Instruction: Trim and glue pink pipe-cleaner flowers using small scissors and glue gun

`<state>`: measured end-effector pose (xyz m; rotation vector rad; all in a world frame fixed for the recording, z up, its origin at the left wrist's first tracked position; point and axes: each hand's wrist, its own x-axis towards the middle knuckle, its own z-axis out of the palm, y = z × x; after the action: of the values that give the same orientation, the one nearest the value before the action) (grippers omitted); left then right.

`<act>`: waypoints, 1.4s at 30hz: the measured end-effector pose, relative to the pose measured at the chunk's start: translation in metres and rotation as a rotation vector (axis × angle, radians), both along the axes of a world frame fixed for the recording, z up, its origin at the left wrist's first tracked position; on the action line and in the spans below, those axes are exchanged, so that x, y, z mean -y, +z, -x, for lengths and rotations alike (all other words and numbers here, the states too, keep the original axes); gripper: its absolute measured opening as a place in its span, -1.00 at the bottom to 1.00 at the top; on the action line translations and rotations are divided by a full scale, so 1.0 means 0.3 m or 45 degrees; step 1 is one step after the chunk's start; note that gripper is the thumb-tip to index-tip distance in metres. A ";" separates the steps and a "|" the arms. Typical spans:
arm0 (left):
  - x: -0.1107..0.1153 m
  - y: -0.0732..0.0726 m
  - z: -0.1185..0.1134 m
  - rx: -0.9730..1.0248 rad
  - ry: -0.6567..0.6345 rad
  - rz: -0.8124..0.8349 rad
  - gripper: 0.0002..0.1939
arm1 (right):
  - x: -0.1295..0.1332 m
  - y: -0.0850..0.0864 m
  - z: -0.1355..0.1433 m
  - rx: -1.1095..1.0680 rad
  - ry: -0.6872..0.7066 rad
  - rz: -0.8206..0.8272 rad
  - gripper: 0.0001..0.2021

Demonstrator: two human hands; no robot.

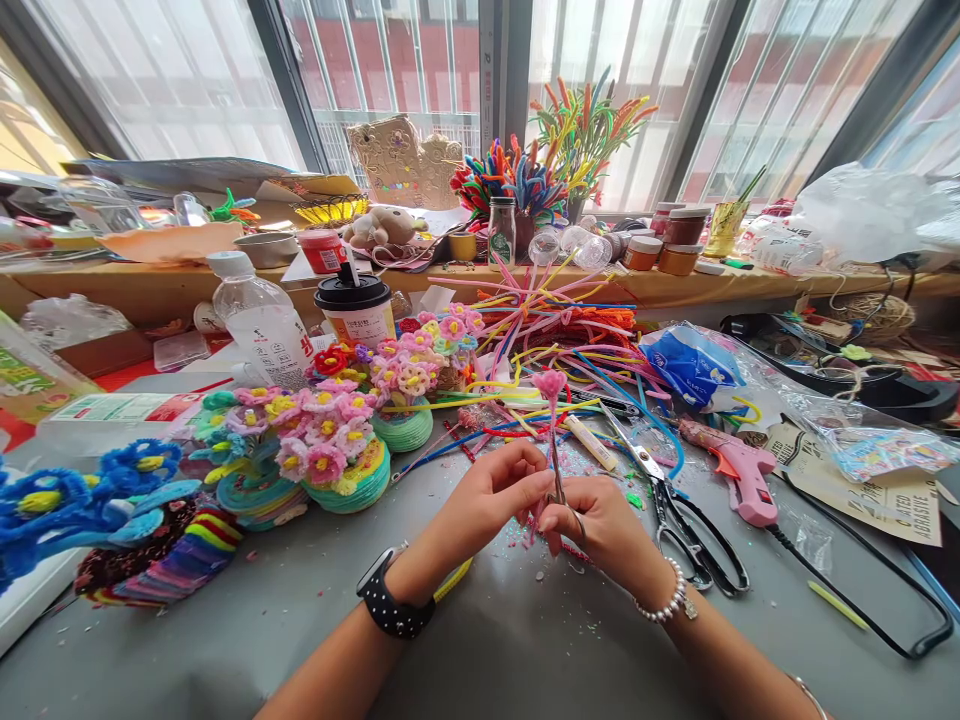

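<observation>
My two hands are close together over the grey table. My right hand [592,520] is closed around a small pair of metal scissors [556,465], whose blades point up. Just left of it, my left hand [502,495] has its fingertips bent inward beside the scissors; what they pinch, if anything, is too small to tell. A pink fuzzy flower [550,384] shows right above the blade tips. Small pink and red clippings lie on the table beneath my hands.
Large scissors [660,485] and a pink glue gun [739,470] with its cord lie on the right. Fuzzy-flower pots [349,480] stand left, near a bottle [262,330] and a cup [356,312]. Loose pipe cleaners [555,325] are heaped behind my hands.
</observation>
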<state>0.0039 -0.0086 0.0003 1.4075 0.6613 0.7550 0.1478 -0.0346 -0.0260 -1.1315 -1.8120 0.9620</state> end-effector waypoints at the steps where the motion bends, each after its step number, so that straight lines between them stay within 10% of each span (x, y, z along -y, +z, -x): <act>1: 0.000 0.000 -0.001 -0.004 0.007 0.000 -0.84 | 0.000 -0.001 0.000 0.025 -0.012 -0.012 -0.41; 42: -0.006 0.000 0.001 -0.063 0.045 -0.057 -0.81 | 0.001 -0.007 0.002 0.134 -0.072 -0.110 -0.38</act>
<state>0.0036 -0.0066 0.0004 1.4625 0.7128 0.7691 0.1473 -0.0349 -0.0281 -1.1920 -1.8761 0.7972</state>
